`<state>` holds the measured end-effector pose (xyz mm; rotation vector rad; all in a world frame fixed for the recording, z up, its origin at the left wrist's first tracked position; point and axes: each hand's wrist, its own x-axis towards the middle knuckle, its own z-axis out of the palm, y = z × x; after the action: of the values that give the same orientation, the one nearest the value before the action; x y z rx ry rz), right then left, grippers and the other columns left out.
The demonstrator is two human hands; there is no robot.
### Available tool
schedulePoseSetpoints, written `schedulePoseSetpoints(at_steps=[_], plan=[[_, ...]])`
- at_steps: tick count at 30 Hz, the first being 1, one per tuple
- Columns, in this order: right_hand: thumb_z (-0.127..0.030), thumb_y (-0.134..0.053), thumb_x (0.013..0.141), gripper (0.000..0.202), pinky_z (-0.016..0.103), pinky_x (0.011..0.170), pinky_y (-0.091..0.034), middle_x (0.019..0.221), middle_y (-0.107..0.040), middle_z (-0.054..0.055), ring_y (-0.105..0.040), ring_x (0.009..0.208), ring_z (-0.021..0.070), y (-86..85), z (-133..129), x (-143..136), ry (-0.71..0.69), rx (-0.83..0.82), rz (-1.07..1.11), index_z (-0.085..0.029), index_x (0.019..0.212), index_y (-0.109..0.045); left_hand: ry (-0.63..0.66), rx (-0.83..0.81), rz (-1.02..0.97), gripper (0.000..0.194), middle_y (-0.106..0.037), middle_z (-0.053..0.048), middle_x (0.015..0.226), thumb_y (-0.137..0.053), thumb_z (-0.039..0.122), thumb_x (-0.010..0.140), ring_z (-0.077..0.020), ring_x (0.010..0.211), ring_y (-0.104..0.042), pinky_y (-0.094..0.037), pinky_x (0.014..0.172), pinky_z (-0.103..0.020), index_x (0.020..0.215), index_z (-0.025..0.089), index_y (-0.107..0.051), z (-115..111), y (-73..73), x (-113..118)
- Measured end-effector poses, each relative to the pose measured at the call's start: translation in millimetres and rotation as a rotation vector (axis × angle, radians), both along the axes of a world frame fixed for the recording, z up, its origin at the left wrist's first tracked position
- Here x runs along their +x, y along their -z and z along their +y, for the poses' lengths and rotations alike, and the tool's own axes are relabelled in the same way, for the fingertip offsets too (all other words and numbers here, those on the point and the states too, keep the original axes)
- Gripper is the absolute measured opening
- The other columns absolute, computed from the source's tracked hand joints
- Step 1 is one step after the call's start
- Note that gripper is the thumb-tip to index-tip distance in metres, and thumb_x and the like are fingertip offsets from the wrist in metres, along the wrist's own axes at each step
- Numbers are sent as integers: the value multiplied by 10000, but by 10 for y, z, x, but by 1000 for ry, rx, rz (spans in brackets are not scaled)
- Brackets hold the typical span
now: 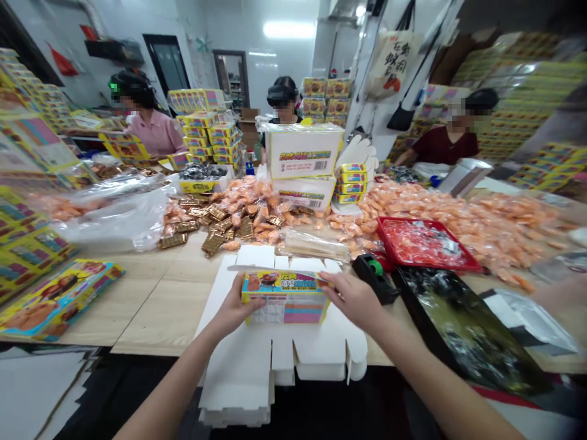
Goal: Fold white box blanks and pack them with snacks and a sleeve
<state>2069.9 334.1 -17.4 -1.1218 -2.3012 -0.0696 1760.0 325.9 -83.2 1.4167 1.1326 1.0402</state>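
The printed box [285, 300] sits directly between the two hands, above the white cardboard sheets [238, 360], near the middle of the desk's [151, 305] front edge. Its long axis runs left to right, roughly parallel to that edge, with the narrow printed face up and the striped panel turned toward the person. Neither hand is nearer, since both touch it: the left hand [233, 311] holds the left end, thumb across the near panel and fingers round the side, while the right hand [358, 299] has bent fingers at the upper right corner; whether it grips or merely steadies, I cannot tell. A thin white edge shows just behind the box, its owner unclear. The sheets jut past the desk's front edge. Beyond the box lie a bundle of sticks [314, 245], gold packets [213, 243] toward the left and orange wrapped pieces [247, 194], with white cartons [300, 156] stacked farther back. Just beyond the right hand is a black tape dispenser [378, 282], then a red tray [431, 267] and a dark tray [477, 330] reaching toward the front right. A flat colourful box [59, 296] lies near the front left.
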Motion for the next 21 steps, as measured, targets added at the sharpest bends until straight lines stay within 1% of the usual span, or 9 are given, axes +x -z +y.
schedulePoseSetpoints(at_steps=[2,3,5,7,9,12,14,18,21], plan=[[-374,-466,986,381,346,723,-535,966,-711,104,-669,856,235,192,-133,6,14,141,4,-177,1298,-560,-61,146,-45,962,-465,-127,1406,-644,554,823,-269,1208,-593,-553,945,-427,1516,336,-14,-21,-3,-64],[-373,-486,978,412,352,712,-538,960,-705,105,-664,841,239,260,-179,3,28,191,7,-175,1337,-529,-102,246,-31,908,-413,-135,1439,-577,564,866,-265,1254,-558,-541,961,-422,1521,347,13,-29,-41,-121],[-361,-512,968,432,354,688,-537,920,-693,92,-653,788,233,333,-220,-9,57,251,10,-183,1362,-502,-145,454,179,626,-461,-140,1369,-473,539,928,-260,1265,-533,-512,985,-419,1472,299,-276,-33,-219,-253],[-360,-516,968,432,354,689,-537,906,-686,84,-648,762,225,336,-203,-27,56,292,-5,-177,1359,-495,-101,558,571,359,-598,-126,1141,-452,468,945,-258,1138,-587,-500,961,-420,1165,221,-591,-13,-508,-346],[-364,-508,975,423,350,697,-537,925,-689,87,-649,756,217,299,-165,-48,37,327,-31,-157,1343,-493,-4,491,858,296,-655,-96,952,-417,387,949,-237,962,-632,-511,874,-389,973,195,-642,33,-820,-351],[-369,-489,988,388,335,689,-533,957,-700,95,-653,748,205,240,-144,-85,17,369,-65,-129,1293,-507,60,117,871,358,-668,-59,776,-307,307,952,-200,707,-644,-511,656,-311,998,166,-633,95,-1124,-225],[-378,-484,991,381,324,671,-527,951,-700,103,-649,733,198,226,-164,-110,27,395,-73,-108,1258,-518,89,0,813,366,-683,-62,777,-288,263,940,-198,697,-652,-511,641,-301,1010,159,-632,91,-1164,-136],[-388,-482,995,380,320,672,-517,921,-688,103,-643,728,199,266,-209,-146,62,431,-58,-96,1235,-525,-5,215,959,459,-642,-176,1215,-382,191,896,-281,1120,-607,-493,919,-403,1334,119,-500,-16,-1034,-105],[-388,-500,990,381,322,674,-508,888,-674,85,-633,711,197,320,-204,-154,67,417,-23,-111,1251,-521,-61,231,1032,558,-581,-214,1311,-392,183,900,-314,1201,-564,-462,979,-454,1450,87,-391,-71,-962,-120]])
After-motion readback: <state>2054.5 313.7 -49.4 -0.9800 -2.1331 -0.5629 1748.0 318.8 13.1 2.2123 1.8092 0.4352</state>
